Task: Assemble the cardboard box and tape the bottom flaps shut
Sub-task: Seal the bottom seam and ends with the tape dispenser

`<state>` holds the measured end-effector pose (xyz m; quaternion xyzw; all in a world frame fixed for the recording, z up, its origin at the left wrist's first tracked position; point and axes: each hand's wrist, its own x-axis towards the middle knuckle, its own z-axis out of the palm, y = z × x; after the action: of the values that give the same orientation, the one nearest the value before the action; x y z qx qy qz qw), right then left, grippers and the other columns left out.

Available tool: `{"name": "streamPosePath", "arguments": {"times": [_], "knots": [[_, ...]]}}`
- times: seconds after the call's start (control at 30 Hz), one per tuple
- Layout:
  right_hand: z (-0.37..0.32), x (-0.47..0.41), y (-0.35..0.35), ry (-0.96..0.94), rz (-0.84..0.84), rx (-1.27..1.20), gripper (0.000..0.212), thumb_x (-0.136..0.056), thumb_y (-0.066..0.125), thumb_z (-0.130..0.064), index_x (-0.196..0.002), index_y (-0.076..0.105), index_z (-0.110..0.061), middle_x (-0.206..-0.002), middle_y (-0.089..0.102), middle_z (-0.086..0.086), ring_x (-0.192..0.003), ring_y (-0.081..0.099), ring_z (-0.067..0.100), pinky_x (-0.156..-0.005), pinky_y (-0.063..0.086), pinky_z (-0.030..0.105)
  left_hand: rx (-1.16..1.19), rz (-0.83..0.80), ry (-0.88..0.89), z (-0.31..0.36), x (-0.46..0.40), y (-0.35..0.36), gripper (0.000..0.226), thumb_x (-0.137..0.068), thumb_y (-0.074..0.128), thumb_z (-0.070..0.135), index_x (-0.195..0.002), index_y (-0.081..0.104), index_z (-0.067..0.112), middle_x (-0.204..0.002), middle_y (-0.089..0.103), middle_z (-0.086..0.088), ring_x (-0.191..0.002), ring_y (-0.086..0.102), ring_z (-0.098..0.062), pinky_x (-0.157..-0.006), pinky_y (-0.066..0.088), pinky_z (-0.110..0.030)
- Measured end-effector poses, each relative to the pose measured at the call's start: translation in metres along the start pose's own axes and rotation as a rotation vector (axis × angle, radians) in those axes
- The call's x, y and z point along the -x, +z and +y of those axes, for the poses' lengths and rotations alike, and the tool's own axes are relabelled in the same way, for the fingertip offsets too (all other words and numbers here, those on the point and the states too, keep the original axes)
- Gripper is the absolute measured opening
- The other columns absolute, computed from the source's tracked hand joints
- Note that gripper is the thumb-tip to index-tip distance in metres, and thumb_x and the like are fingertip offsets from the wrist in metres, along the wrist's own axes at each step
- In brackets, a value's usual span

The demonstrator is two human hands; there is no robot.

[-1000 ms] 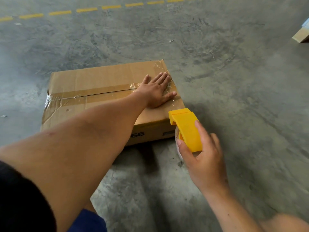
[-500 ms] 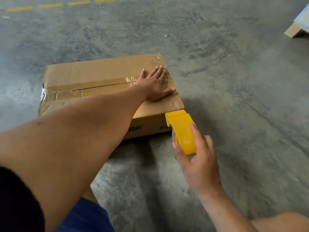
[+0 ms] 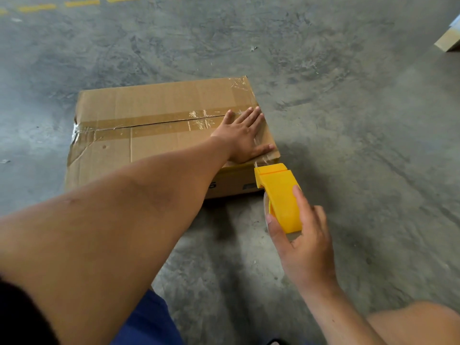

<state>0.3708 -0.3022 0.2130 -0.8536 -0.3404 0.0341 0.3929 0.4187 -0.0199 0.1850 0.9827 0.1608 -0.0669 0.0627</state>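
We are pressing the straight, slightly spread fingers of our left hand (image 3: 242, 136) flat on the top of the cardboard box (image 3: 159, 135), at its 3 o'clock end, with the thumb lying along the near corner over a strip of clear tape (image 3: 260, 155). Our right hand (image 3: 302, 235) is curling its fingers and thumb round the yellow tape dispenser (image 3: 280, 195), index finger lying along its back; the dispenser's nose is touching the box's corner at 5 o'clock, where the tape is running up onto the top. The box is lying on the concrete floor (image 3: 348, 145), its centre seam already covered by brown tape (image 3: 139, 125). Another piece of cardboard (image 3: 449, 41) is showing at 2 o'clock, well apart.
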Motion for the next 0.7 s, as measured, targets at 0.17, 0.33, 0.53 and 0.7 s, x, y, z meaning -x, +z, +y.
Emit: {"name": "streamPosePath", "arguments": {"times": [0.17,0.33,0.53,0.7], "knots": [[0.006,0.008,0.001,0.007,-0.015,0.010,0.074,-0.083,0.053,-0.061,-0.144,0.043,-0.018,-0.098,0.041,-0.004,-0.083,0.051,-0.003,-0.062,0.038,0.003,-0.001,-0.002,0.005,0.001,0.001,-0.002,0.106,-0.083,0.010,0.086,-0.160,-0.009,0.016,-0.168,-0.014,-0.001,-0.154,-0.013,-0.017,-0.122,-0.005,-0.056],[0.013,0.011,0.009,0.041,-0.029,0.021,0.075,-0.083,0.049,-0.065,-0.145,0.041,-0.023,-0.098,0.042,-0.005,-0.075,0.051,-0.001,-0.059,0.038,0.004,-0.006,-0.014,0.007,0.004,0.004,-0.003,0.120,-0.073,0.007,0.095,-0.160,-0.011,0.015,-0.167,-0.016,-0.001,-0.154,-0.014,-0.017,-0.122,-0.006,-0.057],[0.022,0.007,0.017,0.087,-0.042,0.028,0.074,-0.083,0.047,-0.066,-0.144,0.041,-0.025,-0.100,0.043,-0.004,-0.075,0.051,0.007,-0.060,0.035,0.007,-0.021,-0.013,0.018,0.007,0.005,-0.001,0.127,-0.068,0.011,0.100,-0.159,-0.013,0.013,-0.167,-0.017,-0.003,-0.153,-0.016,-0.018,-0.121,-0.006,-0.059],[0.025,0.000,0.023,0.113,-0.062,0.030,0.074,-0.082,0.044,-0.068,-0.145,0.039,-0.028,-0.103,0.043,-0.002,-0.082,0.054,0.015,-0.063,0.043,0.019,-0.056,-0.037,0.027,0.010,0.010,-0.003,0.143,-0.055,0.017,0.105,-0.158,-0.015,0.011,-0.167,-0.019,-0.003,-0.153,-0.018,-0.019,-0.120,-0.009,-0.058]]}}
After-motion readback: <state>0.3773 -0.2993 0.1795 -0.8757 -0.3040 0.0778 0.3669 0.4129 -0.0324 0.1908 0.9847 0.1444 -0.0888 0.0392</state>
